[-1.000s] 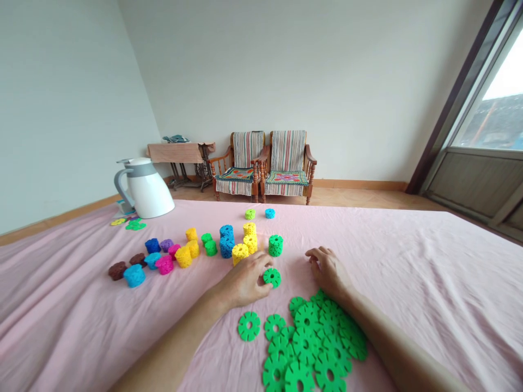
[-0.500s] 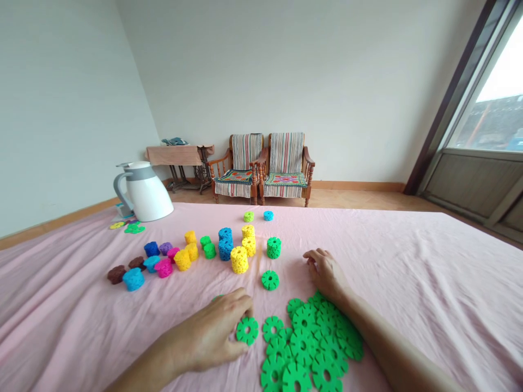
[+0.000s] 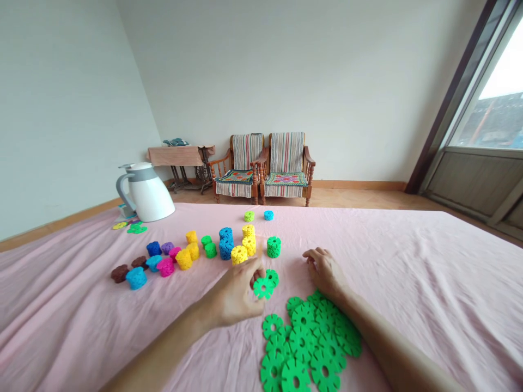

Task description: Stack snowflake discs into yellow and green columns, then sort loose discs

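Observation:
My left hand (image 3: 241,288) pinches a green notched disc (image 3: 263,288) between thumb and fingers. That disc partly covers a short green stack (image 3: 273,277) lying just behind it. My right hand (image 3: 324,268) rests on the cloth with its fingers loosely stretched out, holding nothing. Below it spreads a heap of loose green discs (image 3: 302,340), overlapped at its right side by my right forearm. A taller green stack (image 3: 274,247) stands beyond the left hand, and a yellow stack (image 3: 239,254) is partly hidden behind that hand.
Stacks of discs stand to the left, among them blue (image 3: 226,247), orange (image 3: 184,259), pink (image 3: 165,267) and brown (image 3: 120,274). A white jug (image 3: 151,196) is at the far left of the pink cloth (image 3: 408,261). Two wooden chairs (image 3: 286,158) stand beyond.
My left hand has moved forward and slightly right, carrying the green disc from beside the heap to the short green stack. My right hand stays in place.

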`<state>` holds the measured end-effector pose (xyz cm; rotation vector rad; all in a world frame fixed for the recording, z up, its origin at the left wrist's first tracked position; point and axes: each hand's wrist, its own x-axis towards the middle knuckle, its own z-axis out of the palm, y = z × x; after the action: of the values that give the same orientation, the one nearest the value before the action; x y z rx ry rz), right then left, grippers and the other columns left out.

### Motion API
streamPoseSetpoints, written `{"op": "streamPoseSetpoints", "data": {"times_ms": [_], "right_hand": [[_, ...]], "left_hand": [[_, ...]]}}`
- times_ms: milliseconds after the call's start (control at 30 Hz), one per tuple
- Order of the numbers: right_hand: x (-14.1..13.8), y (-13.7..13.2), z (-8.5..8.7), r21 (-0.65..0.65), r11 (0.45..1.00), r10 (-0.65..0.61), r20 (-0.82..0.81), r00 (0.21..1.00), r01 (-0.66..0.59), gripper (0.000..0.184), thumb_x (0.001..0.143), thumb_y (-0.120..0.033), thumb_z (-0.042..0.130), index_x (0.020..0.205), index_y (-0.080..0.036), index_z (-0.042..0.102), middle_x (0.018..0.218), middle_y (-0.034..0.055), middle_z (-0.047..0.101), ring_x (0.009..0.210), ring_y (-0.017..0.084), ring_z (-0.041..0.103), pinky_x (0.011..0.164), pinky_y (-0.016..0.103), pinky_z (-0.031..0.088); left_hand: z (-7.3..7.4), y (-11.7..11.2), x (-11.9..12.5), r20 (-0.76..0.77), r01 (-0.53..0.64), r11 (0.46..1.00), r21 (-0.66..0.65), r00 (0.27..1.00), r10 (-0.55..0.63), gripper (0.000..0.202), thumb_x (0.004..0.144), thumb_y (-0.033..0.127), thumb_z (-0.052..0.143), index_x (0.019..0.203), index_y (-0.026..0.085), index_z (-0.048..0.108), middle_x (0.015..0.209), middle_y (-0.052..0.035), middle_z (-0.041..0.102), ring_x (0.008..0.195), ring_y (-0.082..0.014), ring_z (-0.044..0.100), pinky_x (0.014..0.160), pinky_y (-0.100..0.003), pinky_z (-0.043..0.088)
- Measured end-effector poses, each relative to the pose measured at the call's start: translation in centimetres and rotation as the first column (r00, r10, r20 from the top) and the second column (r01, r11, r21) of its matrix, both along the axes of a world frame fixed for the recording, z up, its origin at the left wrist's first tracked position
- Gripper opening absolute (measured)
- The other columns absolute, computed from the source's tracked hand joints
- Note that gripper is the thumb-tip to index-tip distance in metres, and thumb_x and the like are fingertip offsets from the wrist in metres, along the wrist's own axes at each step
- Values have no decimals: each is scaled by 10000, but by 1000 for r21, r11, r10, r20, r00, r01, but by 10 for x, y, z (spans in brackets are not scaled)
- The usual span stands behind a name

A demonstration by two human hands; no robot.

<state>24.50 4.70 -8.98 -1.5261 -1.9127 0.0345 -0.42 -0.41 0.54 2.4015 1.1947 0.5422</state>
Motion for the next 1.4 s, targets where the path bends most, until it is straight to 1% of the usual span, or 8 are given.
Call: {"op": "streamPoseSetpoints", "data": {"times_ms": [167, 267, 367, 467, 567, 800, 967, 1400], "right_hand": [[-1, -1, 1, 0, 1000, -5, 7, 1000, 5, 274, 802, -96, 402, 908, -174, 643, 839, 63, 633, 840, 183, 542, 753, 282, 401], [-1, 0, 1, 1, 1000, -10, 13, 1000, 10, 274, 802, -94, 402, 911, -174, 641, 840, 63, 635, 847, 183, 543, 749, 281, 399], [0, 0, 1, -2, 1000, -10, 15, 1000, 10, 278, 789, -86, 410, 917, -174, 639, 833, 62, 634, 842, 183, 544, 739, 280, 398], [0, 0, 1, -2, 1000, -6, 13, 1000, 6, 279, 785, -84, 412, 917, -177, 639, 831, 60, 634, 835, 182, 541, 735, 278, 396], [1, 1, 0, 0, 1000, -5, 15, 1000, 5, 278, 786, -87, 411, 919, -177, 639, 838, 61, 635, 834, 183, 538, 738, 281, 396], [1, 1, -1, -10, 1000, -5, 22, 1000, 5, 284, 773, -83, 420, 923, -184, 639, 831, 57, 632, 833, 181, 540, 736, 283, 395], [1, 0, 0, -2, 1000, -7, 24, 1000, 7, 274, 781, -94, 422, 925, -183, 638, 847, 57, 637, 847, 183, 540, 751, 284, 395], [0, 0, 1, -2, 1000, -14, 31, 999, 14, 276, 791, -98, 421, 921, -187, 648, 848, 59, 639, 843, 181, 543, 745, 280, 395]], "left_hand": [[-16, 26, 17, 130, -84, 989, 119, 989, 68, 250, 621, 158, 577, 844, 201, 471, 826, 12, 546, 733, -147, 509, 634, -250, 410], [-27, 30, 17, 141, -104, 981, 165, 987, 80, 252, 631, 145, 575, 861, 202, 487, 859, 2, 559, 794, -164, 525, 670, -261, 427], [-32, 30, 15, 154, -123, 974, 189, 984, 94, 266, 641, 135, 576, 884, 207, 495, 873, 1, 568, 820, -171, 528, 707, -276, 437], [-33, 30, 15, 170, -134, 971, 198, 980, 100, 276, 644, 126, 585, 895, 209, 504, 880, -1, 573, 828, -174, 531, 737, -290, 443], [-32, 30, 15, 175, -102, 973, 208, 982, 66, 235, 658, 115, 579, 866, 208, 520, 894, -6, 583, 836, -172, 539, 752, -294, 446], [-34, 26, 16, 181, -61, 980, 191, 983, 26, 190, 686, 115, 585, 844, 212, 542, 882, -1, 597, 847, -166, 555, 736, -270, 458], [-37, 26, 14, 155, -70, 977, 202, 987, 39, 181, 698, 160, 623, 854, 217, 550, 898, 5, 607, 860, -171, 561, 786, -293, 446], [-37, 26, 11, 75, -70, 979, 192, 996, 57, 185, 702, 192, 636, 872, 223, 570, 906, -5, 616, 894, -190, 564, 790, -301, 453]]}}
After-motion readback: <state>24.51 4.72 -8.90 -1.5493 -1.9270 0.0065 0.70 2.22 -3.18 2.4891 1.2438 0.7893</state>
